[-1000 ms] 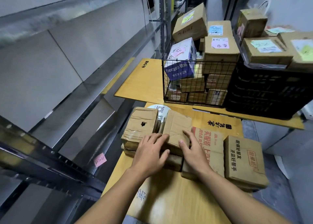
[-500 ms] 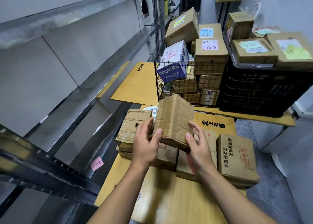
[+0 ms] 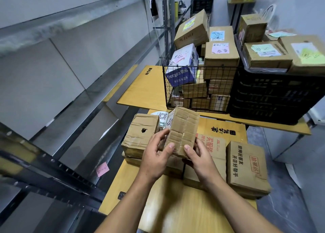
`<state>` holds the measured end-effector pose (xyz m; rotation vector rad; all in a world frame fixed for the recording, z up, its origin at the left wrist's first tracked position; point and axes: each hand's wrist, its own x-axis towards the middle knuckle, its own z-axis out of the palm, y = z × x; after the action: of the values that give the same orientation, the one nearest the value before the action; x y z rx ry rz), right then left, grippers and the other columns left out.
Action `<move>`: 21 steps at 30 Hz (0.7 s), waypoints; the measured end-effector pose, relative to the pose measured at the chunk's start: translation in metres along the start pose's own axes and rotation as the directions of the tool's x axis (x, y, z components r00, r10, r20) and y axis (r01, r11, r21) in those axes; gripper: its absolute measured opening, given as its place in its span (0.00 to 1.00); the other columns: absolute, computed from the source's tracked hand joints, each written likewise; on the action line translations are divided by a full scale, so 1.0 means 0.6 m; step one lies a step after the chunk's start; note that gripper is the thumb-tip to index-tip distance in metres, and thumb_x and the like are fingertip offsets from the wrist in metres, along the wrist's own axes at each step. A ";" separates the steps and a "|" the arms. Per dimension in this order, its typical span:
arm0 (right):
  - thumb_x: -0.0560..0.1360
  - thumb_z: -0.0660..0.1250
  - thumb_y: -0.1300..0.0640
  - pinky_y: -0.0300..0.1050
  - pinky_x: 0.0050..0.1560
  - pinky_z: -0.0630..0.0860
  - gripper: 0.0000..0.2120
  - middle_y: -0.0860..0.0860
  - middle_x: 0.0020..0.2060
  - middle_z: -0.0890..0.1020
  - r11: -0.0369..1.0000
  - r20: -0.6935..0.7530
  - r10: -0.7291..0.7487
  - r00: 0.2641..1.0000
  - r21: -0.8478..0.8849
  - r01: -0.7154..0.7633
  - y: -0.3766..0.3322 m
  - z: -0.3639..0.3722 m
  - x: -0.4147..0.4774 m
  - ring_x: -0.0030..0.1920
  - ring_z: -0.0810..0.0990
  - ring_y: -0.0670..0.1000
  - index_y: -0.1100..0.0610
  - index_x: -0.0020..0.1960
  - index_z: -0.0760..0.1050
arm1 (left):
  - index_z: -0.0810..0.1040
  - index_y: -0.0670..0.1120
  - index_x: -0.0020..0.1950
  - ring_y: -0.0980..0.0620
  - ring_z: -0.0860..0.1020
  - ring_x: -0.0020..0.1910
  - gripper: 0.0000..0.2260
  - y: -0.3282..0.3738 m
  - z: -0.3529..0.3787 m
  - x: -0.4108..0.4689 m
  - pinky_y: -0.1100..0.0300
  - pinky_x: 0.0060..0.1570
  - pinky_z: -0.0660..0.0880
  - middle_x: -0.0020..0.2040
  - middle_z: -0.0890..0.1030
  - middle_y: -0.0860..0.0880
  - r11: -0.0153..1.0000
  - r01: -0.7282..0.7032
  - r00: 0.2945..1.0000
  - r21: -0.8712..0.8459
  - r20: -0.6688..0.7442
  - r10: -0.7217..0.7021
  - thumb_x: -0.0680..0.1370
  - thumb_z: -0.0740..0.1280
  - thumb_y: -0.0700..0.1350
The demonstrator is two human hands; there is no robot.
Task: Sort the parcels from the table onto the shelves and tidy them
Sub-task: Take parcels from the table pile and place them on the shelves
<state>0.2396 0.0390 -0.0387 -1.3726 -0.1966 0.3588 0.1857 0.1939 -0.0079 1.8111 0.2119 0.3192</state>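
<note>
Shelves: metal racking down your left, running near to far. A pink note is stuck on a near tier edge. The parcel goes here.
Left stack: taped brown parcel with a hole in its top, lying on a flatter one. It sits on the left side of the table, just beside your left hand.
Left hand: curled round the held parcel's lower left edge, thumb on the near face, fingers behind.
Held parcel: small brown carton, clear of the table, tipped up on end above the stacks, between both hands. A white label on its left side is only partly visible.
Handling: my read is light, since thumbs and fingertips alone carry it. The card is creased and dented, so expect soft walls, and the taped strip looks slick. Hold the edges near the corners, where the card is stiffest. Don't squeeze mid-panel.
Right hand: grips the parcel's lower right corner, thumb in front, fingers underneath.
Right stack: red-print parcel below your right hand, black-print box to its right. Both lie flat on the table.
Far right: wire basket and black crate on the far tabletop, piled with labelled boxes, well apart from you.
Next: probably check the label, then swing left to a tier. Keep one hand under the base.
</note>
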 end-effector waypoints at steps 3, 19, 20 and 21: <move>0.81 0.66 0.58 0.52 0.56 0.79 0.13 0.47 0.56 0.85 0.994 -0.011 0.040 0.999 0.101 -0.039 0.000 -0.002 -0.003 0.60 0.83 0.53 0.49 0.64 0.73 | 0.75 0.56 0.67 0.56 0.76 0.64 0.18 -0.001 -0.006 -0.003 0.48 0.63 0.75 0.64 0.78 0.54 0.999 0.015 1.000 -0.030 -0.017 -0.015 0.77 0.66 0.51; 0.82 0.60 0.68 0.42 0.53 0.81 0.24 0.49 0.63 0.77 0.989 -0.006 -0.101 0.995 -0.107 0.099 0.000 0.007 -0.014 0.56 0.82 0.42 0.44 0.70 0.69 | 0.71 0.62 0.68 0.59 0.76 0.62 0.26 -0.019 -0.035 -0.037 0.50 0.60 0.77 0.64 0.76 0.60 0.994 0.048 0.989 0.098 -0.146 -0.034 0.72 0.72 0.53; 0.82 0.63 0.65 0.42 0.56 0.80 0.23 0.49 0.65 0.76 0.975 -0.003 -0.131 0.991 -0.180 0.129 0.002 0.008 -0.013 0.58 0.81 0.41 0.41 0.69 0.71 | 0.71 0.62 0.68 0.61 0.75 0.61 0.25 -0.018 -0.040 -0.040 0.52 0.59 0.77 0.64 0.75 0.60 0.992 0.044 0.986 0.118 -0.165 -0.024 0.72 0.72 0.51; 0.81 0.65 0.59 0.45 0.60 0.79 0.21 0.48 0.67 0.75 0.958 0.007 -0.146 0.989 -0.247 0.143 0.003 0.010 -0.012 0.61 0.79 0.41 0.37 0.68 0.72 | 0.71 0.62 0.68 0.62 0.75 0.61 0.25 -0.019 -0.045 -0.044 0.55 0.59 0.76 0.64 0.75 0.60 0.989 0.040 0.983 0.141 -0.183 -0.014 0.73 0.72 0.50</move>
<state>0.2307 0.0421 -0.0388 -1.5953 -0.3395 0.2089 0.1526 0.2132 -0.0150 1.9205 0.3965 0.4609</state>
